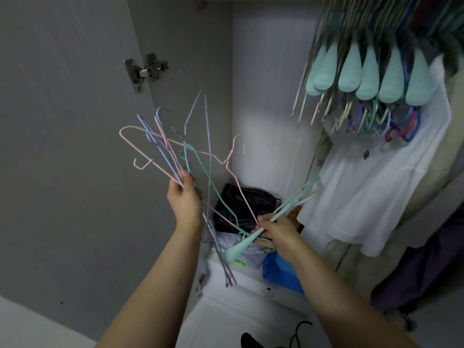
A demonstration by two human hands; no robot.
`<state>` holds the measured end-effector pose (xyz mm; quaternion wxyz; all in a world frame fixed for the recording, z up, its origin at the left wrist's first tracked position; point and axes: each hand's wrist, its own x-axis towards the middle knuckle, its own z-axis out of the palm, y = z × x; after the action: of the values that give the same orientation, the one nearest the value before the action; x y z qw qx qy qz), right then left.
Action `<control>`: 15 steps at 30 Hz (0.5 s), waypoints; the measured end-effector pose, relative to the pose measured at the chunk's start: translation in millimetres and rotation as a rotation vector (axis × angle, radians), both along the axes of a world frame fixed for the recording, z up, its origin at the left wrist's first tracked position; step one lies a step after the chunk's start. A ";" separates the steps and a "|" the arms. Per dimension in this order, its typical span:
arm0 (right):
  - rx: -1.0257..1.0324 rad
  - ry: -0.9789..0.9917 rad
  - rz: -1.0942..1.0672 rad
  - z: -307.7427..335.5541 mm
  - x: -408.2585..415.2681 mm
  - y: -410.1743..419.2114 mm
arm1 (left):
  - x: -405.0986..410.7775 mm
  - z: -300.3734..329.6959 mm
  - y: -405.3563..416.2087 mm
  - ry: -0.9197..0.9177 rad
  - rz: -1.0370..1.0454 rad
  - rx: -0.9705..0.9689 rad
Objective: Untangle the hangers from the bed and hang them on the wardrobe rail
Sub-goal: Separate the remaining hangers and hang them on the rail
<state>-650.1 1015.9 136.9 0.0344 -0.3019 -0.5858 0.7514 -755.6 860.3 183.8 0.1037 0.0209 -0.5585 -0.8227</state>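
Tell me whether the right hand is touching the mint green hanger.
Touching. In the head view the right hand has its fingers curled round the thick mint green hanger, whose padded end sticks out below the fist.

- Dim, cool indoor light; the wardrobe door [70,146] on the left reads flat grey.
- A soft bright patch falls on the far wardrobe back wall [271,116].
- Hanging hangers [371,79] at top right are smeared by motion blur.
- Wide-angle bending curves the edges; forearms stretch near the bottom.

Wardrobe shelf [251,277]: black bag [241,207], blue bag [281,272] on it.
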 end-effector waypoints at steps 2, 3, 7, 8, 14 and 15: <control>-0.019 0.018 -0.002 0.7 2.5 2.6 | -3.5 -0.3 -2.5 -0.008 0.001 -0.022; -0.015 0.028 -0.028 2.6 3.1 5.4 | -5.9 -0.4 -4.5 -0.018 -0.007 -0.035; -0.014 0.123 -0.151 7.8 4.2 19.5 | -14.4 -3.3 -12.3 -0.041 -0.047 -0.128; -0.039 0.140 -0.186 8.1 4.8 22.4 | -14.0 -3.3 -12.4 -0.042 -0.048 -0.136; -0.072 0.194 -0.268 4.5 4.7 28.5 | -2.6 7.7 -0.7 0.061 0.028 -0.125; -0.023 0.188 -0.231 5.3 5.8 28.5 | -0.7 10.2 1.0 0.094 0.044 -0.127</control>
<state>-644.3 1044.4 142.1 0.1719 -0.2957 -0.5326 0.7742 -756.4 861.4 194.1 0.1489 -0.0123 -0.6034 -0.7833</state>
